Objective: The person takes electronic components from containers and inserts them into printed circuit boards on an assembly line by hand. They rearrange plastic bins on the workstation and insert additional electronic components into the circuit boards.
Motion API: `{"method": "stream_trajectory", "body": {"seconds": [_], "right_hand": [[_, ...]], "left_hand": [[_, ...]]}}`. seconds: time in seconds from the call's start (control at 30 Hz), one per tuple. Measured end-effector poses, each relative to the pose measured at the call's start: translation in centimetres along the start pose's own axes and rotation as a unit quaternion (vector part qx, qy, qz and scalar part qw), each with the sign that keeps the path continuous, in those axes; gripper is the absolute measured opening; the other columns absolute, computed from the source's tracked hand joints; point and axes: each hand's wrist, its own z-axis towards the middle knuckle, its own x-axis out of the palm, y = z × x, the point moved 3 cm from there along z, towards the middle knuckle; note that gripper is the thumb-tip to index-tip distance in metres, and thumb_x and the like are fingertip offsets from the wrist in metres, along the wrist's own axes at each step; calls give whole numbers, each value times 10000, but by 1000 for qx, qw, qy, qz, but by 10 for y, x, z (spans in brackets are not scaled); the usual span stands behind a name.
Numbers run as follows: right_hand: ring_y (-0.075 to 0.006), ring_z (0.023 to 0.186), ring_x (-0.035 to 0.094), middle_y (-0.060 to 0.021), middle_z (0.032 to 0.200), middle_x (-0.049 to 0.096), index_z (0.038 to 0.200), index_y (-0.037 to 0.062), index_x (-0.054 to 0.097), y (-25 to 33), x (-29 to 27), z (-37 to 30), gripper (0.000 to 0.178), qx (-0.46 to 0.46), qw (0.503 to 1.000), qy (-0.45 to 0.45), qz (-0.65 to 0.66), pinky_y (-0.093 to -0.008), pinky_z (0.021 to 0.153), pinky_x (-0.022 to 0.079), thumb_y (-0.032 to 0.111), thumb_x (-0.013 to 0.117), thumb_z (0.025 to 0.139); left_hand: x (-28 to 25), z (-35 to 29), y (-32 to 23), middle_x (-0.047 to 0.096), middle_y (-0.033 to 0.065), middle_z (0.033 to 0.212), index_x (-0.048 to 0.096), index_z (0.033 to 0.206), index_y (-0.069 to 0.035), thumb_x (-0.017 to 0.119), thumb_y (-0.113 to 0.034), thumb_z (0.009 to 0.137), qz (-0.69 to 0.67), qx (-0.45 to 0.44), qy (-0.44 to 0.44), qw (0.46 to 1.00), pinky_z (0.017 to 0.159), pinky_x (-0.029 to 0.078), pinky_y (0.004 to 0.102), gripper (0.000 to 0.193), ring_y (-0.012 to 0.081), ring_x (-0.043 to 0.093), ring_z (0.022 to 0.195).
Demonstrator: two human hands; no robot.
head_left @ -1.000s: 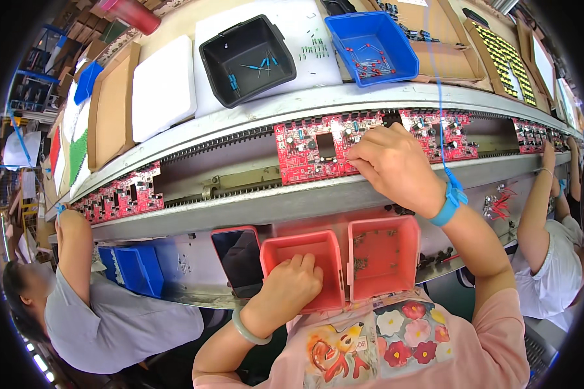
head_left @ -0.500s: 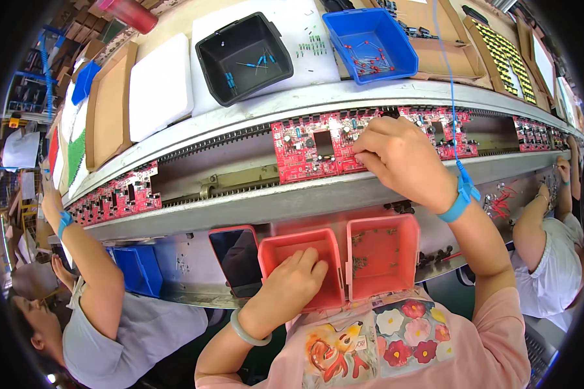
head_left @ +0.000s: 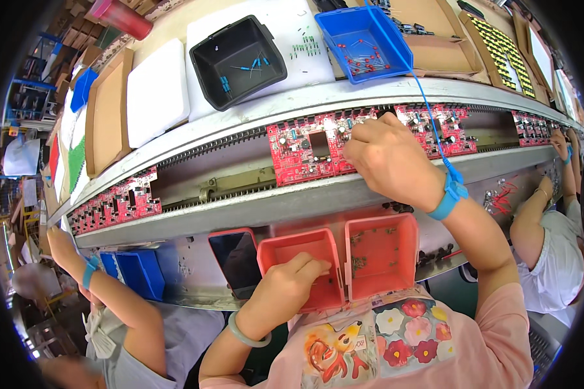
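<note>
Two long metal rails (head_left: pixel 253 204) cross the head view, with red circuit boards (head_left: pixel 295 162) in a row between them. Over the boards, the right hand (head_left: pixel 389 155) has barely moved, fingers curled and tips hidden; how wide they stand, or what they have hold of, I cannot tell. Below, the left hand (head_left: pixel 292 279) has shifted toward the right side of the left red box (head_left: pixel 282 249), fingers bent near one another; any part between them is too small to make out. It seems busy within the box while the other stays at the boards. A blue cord (head_left: pixel 425 100) has swung leftward.
</note>
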Motion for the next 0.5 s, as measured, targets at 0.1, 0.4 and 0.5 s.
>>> {"method": "stream_trajectory", "body": {"seconds": [0.1, 0.4, 0.5], "right_hand": [[-270, 817, 604, -82, 799, 571, 808, 75, 670, 2, -3, 1, 11, -18, 1000, -5, -19, -407, 773, 436, 65, 675, 807], [-283, 822, 599, -93, 808, 567, 769, 59, 622, -8, -12, -16, 52, -2, 999, -22, -22, -410, 779, 446, 57, 660, 805], [-284, 825, 599, -94, 814, 569, 769, 59, 611, -8, -10, -19, 61, 3, 999, -30, -21, -412, 779, 447, 56, 659, 807]], "left_hand": [[-12, 6, 0, 658, 141, 982, 714, 1100, 25, 610, 167, 779, -58, 1, -102, 993, 764, 595, 380, 366, 281, 708, 835], [-51, 65, 18, 657, 156, 968, 739, 1051, -1, 684, 95, 884, -13, -20, -275, 961, 687, 527, 355, 201, 317, 651, 763], [-53, 86, 27, 647, 144, 891, 717, 999, 7, 695, 83, 882, 25, 25, -281, 959, 683, 523, 381, 141, 315, 653, 787]]}}
